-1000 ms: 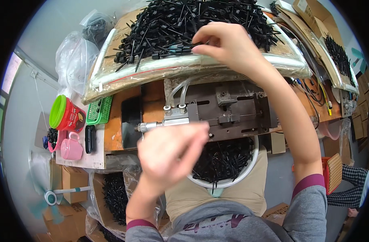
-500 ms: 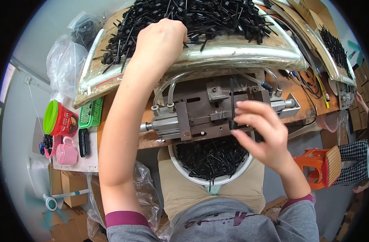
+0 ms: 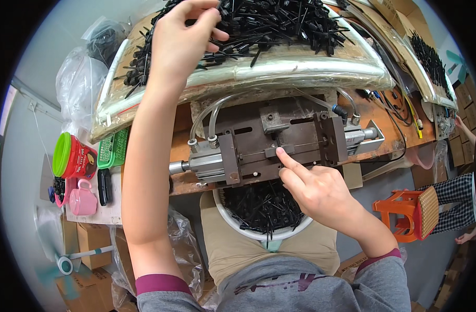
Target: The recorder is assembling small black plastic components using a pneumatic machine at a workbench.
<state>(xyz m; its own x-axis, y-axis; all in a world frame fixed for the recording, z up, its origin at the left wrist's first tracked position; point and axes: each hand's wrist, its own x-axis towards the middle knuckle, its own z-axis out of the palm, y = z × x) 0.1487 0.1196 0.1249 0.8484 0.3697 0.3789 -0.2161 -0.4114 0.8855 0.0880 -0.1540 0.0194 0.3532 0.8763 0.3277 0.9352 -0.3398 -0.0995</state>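
My left hand [image 3: 188, 34] is over the left side of a heap of thin black plastic parts [image 3: 279, 23]. Its thumb and index finger come together at the tips; what they pinch is too small to make out. My right hand [image 3: 316, 190] reaches over a dark metal fixture [image 3: 305, 148] with its index finger stretched out, the fingertip on the small block [image 3: 271, 152] at the middle. The other fingers are bent and hold nothing. A short dark piece [image 3: 277, 139] shows between that block and the clamp [image 3: 273, 122] behind it.
A white-rimmed basket [image 3: 238, 231] of black parts sits on my lap below the fixture. Clear air hoses [image 3: 213, 122] join the cylinders. A red tub [image 3: 81, 158], a pink cup [image 3: 83, 200] and a green basket [image 3: 113, 148] stand left. An orange stool [image 3: 399, 208] is right.
My right hand has let go of a thin black part and moved left and down, its index finger now on the fixture's block. My left hand has shifted up and left, its grip turned.
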